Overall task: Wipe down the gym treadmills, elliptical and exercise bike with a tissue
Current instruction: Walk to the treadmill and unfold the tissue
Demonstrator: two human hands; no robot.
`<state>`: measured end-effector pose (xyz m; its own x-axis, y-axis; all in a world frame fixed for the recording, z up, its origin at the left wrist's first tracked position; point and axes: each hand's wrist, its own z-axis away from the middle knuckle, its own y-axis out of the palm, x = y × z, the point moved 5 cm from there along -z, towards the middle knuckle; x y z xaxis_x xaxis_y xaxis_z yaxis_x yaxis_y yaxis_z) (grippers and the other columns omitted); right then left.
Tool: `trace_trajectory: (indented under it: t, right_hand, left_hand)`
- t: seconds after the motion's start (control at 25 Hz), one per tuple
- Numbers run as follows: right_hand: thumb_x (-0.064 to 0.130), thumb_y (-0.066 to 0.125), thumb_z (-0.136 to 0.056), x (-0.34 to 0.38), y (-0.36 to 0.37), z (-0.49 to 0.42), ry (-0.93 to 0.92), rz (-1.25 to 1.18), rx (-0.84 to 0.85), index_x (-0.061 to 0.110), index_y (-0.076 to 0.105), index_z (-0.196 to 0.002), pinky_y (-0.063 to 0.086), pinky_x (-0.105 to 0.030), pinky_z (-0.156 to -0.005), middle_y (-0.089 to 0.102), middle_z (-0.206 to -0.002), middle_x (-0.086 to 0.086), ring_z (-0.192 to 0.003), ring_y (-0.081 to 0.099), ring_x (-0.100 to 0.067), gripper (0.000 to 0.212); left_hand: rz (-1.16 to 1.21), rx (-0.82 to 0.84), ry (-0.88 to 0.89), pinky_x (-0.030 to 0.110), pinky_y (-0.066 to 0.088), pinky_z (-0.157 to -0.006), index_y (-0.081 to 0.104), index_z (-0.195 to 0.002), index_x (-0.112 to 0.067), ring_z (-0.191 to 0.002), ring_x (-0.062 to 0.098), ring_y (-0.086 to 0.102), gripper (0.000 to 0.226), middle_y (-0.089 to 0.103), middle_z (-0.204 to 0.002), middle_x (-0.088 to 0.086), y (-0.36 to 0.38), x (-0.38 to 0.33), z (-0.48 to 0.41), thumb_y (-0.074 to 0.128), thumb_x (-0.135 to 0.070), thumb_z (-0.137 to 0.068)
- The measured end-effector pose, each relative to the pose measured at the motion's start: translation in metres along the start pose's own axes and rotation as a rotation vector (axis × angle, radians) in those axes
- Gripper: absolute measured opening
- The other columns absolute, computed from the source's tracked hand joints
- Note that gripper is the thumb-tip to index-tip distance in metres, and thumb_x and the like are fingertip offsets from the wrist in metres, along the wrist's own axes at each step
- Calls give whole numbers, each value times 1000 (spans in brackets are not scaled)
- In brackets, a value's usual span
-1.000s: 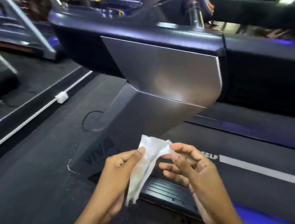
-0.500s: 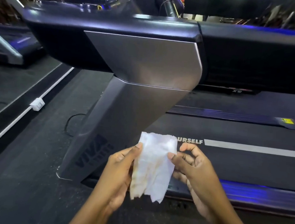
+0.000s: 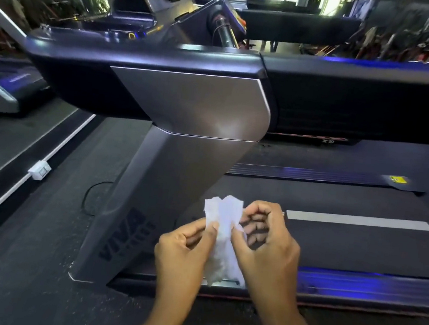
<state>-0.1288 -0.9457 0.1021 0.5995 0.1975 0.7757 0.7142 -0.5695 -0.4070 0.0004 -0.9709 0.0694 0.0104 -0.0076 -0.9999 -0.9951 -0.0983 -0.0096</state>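
We look down at our two hands holding a white tissue (image 3: 224, 217) between them, its long axis running twelve to six o'clock. Our left hand (image 3: 181, 252) pinches its left edge. Our right hand (image 3: 270, 251), fingers curled, pinches the right. The grey treadmill post (image 3: 168, 183) rises at eleven o'clock, nearer the left hand. The tissue looks crumpled, perhaps mid-fold.

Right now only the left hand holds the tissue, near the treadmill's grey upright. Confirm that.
Wrong on one point: the head view shows both hands holding the tissue, the left hand and the right hand each pinching it. It is near the treadmill's grey upright, as stated.
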Motion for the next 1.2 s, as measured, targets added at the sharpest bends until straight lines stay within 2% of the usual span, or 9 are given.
trace_trajectory:
  t: [0.16, 0.24, 0.4, 0.56, 0.68, 0.8, 0.92, 1.08, 1.2]
  right_hand:
    - [15, 63, -74, 17, 4, 13, -213, 6, 52, 31, 52, -96, 47, -16, -67, 59, -83, 15, -75, 57, -2, 29]
    - [22, 58, -78, 20, 3, 15, -120, -152, 199, 29, 54, -101, 47, -13, -74, 64, -93, 15, -86, 62, -3, 25]
    - [-4, 53, -87, 11, -6, 9, 239, -537, 409, 25, 58, -99, 54, -24, -80, 71, -97, 7, -93, 67, -7, 32]
    - [13, 69, -81, 4, -29, -6, 223, -391, 331, 25, 64, -81, 55, -23, -75, 70, -91, 10, -83, 66, -4, 12]
    - [7, 71, -79, 7, -30, -8, 202, -392, 396, 20, 68, -78, 53, -19, -74, 71, -84, 5, -78, 66, -5, 14]
    - [6, 71, -79, 1, -32, -8, 261, -405, 282, 21, 74, -81, 54, -23, -73, 72, -76, 2, -74, 68, -11, 16]
    - [9, 71, -80, -8, -35, -5, 340, -429, 254, 29, 71, -96, 54, -25, -79, 73, -76, 0, -79, 69, -12, 27]
    - [2, 73, -76, -13, -40, -6, 400, -482, 416, 23, 65, -115, 50, -17, -80, 73, -90, -1, -87, 67, -7, 45]
    - [6, 76, -74, -8, -48, -12, 332, -347, 394, 24, 72, -102, 51, -21, -72, 70, -86, -5, -71, 60, -16, 33]
  left_hand:
    - [179, -5, -57, 18, 52, -58, 75, -74, -15, -68, 14, 70, 25, 74, -74, 7, 7, -5, 10, 58, -8, -91]
    - [278, -6, -103, 22, 50, -53, 72, -66, -6, -62, 19, 64, 30, 70, -70, 14, 7, -6, 11, 59, -23, -87]
    - [382, 58, -172, 25, 54, -54, 71, -81, 0, -60, 21, 65, 28, 69, -70, 16, 7, -10, 5, 62, -26, -77]
    - [344, 272, -228, 28, 57, -57, 70, -97, -3, -73, 23, 71, 29, 73, -87, 16, 14, -22, -3, 56, -26, -86]
    - [246, 430, -195, 27, 54, -56, 71, -92, -3, -73, 25, 68, 37, 72, -83, 18, 22, -34, -4, 56, -35, -81]
    - [195, 434, -114, 25, 55, -66, 68, -104, -12, -81, 21, 70, 39, 74, -85, 8, 26, -37, -1, 60, -36, -75]
    - [86, 398, 55, 21, 54, -61, 56, -117, -32, -82, 11, 71, 51, 73, -84, 0, 23, -37, 7, 75, -24, -70]
    - [-73, 422, 330, 22, 55, -77, 70, -106, -28, -93, 11, 69, 36, 73, -97, -9, 20, -40, 7, 78, -11, -75]
    - [-323, 319, 654, 13, 49, -74, 75, -92, -26, -83, 1, 66, 18, 70, -87, -15, 16, -56, 3, 76, -22, -74]
